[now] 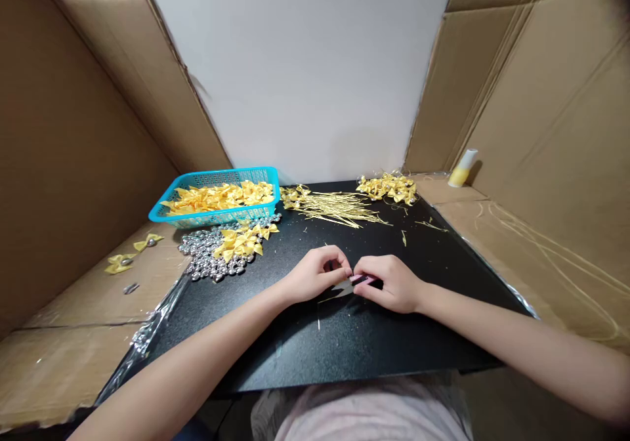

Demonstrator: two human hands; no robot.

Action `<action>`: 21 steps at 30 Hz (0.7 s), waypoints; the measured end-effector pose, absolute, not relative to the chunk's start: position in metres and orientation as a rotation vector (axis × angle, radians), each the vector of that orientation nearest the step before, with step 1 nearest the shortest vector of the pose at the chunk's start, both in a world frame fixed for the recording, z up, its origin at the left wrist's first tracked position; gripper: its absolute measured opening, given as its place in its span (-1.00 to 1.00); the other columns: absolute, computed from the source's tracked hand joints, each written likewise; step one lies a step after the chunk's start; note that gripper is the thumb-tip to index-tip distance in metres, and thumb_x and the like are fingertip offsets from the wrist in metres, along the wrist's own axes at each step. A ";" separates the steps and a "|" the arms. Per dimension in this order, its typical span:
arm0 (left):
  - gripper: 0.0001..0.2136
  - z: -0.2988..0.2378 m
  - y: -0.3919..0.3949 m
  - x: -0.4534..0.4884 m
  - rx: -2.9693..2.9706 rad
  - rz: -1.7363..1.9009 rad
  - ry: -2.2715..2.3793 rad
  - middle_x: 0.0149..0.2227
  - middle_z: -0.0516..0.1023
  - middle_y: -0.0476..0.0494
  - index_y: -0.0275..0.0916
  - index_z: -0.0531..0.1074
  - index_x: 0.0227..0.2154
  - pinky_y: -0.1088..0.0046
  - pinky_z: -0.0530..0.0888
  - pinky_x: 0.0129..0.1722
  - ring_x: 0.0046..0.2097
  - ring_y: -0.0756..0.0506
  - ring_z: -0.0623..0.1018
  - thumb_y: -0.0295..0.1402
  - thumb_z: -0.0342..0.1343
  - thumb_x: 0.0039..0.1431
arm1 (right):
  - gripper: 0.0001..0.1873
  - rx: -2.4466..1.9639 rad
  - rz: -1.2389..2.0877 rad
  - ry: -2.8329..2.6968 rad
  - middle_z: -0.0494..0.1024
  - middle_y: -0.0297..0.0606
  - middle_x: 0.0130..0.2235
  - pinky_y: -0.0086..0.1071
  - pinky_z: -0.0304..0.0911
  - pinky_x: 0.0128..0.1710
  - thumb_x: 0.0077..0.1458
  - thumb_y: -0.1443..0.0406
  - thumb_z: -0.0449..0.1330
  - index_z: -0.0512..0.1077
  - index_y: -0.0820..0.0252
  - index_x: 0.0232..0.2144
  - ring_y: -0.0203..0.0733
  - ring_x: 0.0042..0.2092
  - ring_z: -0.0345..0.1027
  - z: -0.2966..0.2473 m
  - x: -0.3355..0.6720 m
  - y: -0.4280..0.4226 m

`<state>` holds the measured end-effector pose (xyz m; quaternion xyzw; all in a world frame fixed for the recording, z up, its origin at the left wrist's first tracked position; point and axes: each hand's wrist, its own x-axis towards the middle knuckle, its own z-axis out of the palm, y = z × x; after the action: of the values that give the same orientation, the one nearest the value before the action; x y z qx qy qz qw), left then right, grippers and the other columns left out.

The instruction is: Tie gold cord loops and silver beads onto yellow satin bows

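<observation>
My right hand (394, 285) is closed around the pink handles of a pair of scissors (343, 289), whose grey blades point left, low over the black table top (315, 356). Close beside it, my left hand (317, 273) has thumb and forefinger pinched together near the handles. What sits between those fingertips is too small and hidden to make out. A thin golden strand (329, 298) shows under the blades. Farther back lies a loose bundle of golden twist ties (342, 208), beyond both hands.
A blue basket (170, 216) of yellow ribbon bows stands back left. Before it are silver beads (204, 257) with yellow bows (241, 241) on top. More bows (388, 187) are heaped back right, near a yellow-and-white thread cone (462, 168). Cardboard walls (556, 100) enclose the sides.
</observation>
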<state>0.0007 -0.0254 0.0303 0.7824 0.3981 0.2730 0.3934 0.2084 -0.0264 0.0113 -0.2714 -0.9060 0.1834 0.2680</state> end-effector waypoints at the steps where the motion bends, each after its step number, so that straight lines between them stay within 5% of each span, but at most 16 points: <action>1: -0.84 0.030 -0.025 0.001 1.918 0.736 0.993 -0.37 0.44 -0.05 -0.31 0.45 -0.45 0.54 0.27 -0.42 -0.40 0.02 0.36 -0.30 0.13 0.10 | -0.69 -0.757 0.450 -2.434 0.42 -0.30 -0.48 -0.45 0.10 -0.44 0.17 0.10 0.06 0.38 0.22 -0.44 -0.30 -0.48 0.24 0.011 0.208 -0.026; 8: -0.74 0.034 -0.027 0.004 1.433 0.844 0.852 -0.49 0.36 0.04 -0.31 0.37 -0.46 0.53 0.27 -0.41 -0.47 0.06 0.33 -0.18 0.20 0.04 | -0.67 -0.831 0.173 -2.264 0.45 -0.30 -0.52 -0.46 0.08 -0.47 0.16 0.12 0.07 0.40 0.24 -0.48 -0.33 -0.52 0.25 0.015 0.214 -0.021; 21: -0.72 0.036 -0.029 0.007 1.404 0.855 0.830 -0.48 0.35 0.02 -0.30 0.35 -0.46 0.52 0.32 -0.39 -0.44 0.05 0.33 -0.16 0.20 0.05 | -0.63 -0.837 0.052 -2.226 0.43 -0.31 -0.58 -0.48 0.08 -0.51 0.17 0.14 0.05 0.39 0.23 -0.57 -0.35 -0.56 0.27 0.025 0.221 -0.018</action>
<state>0.0069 -0.0294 0.0358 0.6070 0.3590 0.3696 0.6050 0.2211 -0.0177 0.0247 -0.3264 -0.8686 0.0204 0.3723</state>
